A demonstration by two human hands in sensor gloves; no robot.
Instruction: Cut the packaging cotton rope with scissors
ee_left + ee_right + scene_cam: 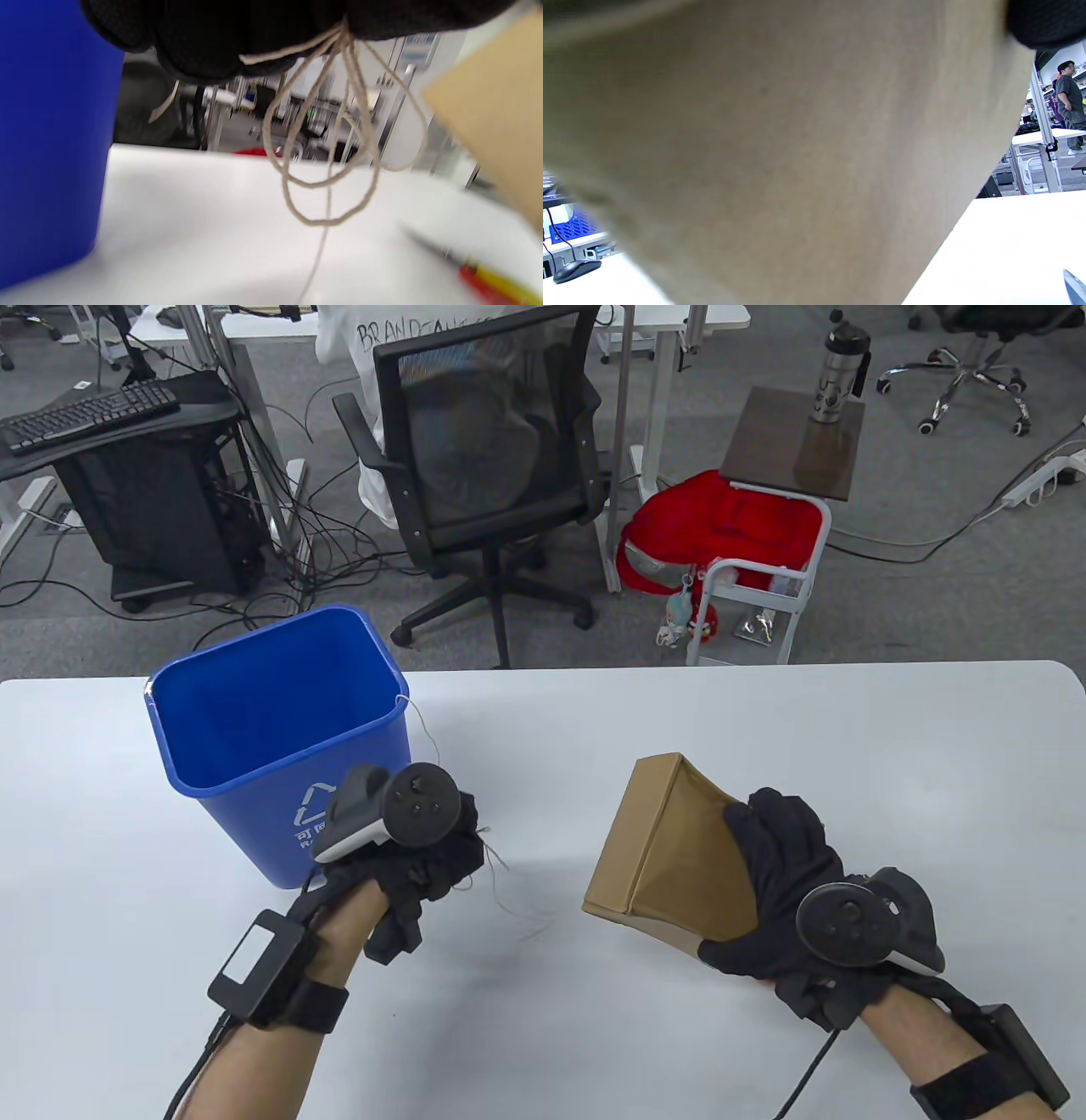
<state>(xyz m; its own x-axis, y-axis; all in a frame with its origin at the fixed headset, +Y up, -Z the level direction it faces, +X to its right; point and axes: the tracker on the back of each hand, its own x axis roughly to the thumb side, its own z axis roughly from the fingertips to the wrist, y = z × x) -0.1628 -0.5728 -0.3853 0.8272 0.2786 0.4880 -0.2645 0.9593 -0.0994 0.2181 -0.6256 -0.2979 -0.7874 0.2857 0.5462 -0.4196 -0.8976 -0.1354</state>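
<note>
My left hand (424,857) grips a bundle of thin beige cotton rope (331,140) just right of the blue bin; loops hang from my closed fingers (203,46) above the table, and loose strands (509,891) trail off the hand. My right hand (780,882) holds a brown cardboard box (670,840) tilted up off the table; the box fills the right wrist view (776,148). Scissors with a red and yellow handle (488,271) lie on the table in the left wrist view; a blade tip (1075,286) shows in the right wrist view. They are hidden in the table view.
A blue recycling bin (280,738) stands on the white table (543,1027) at the left, a rope strand (416,721) hanging over its rim. Beyond the far table edge are an office chair (492,475) and a white cart (764,585).
</note>
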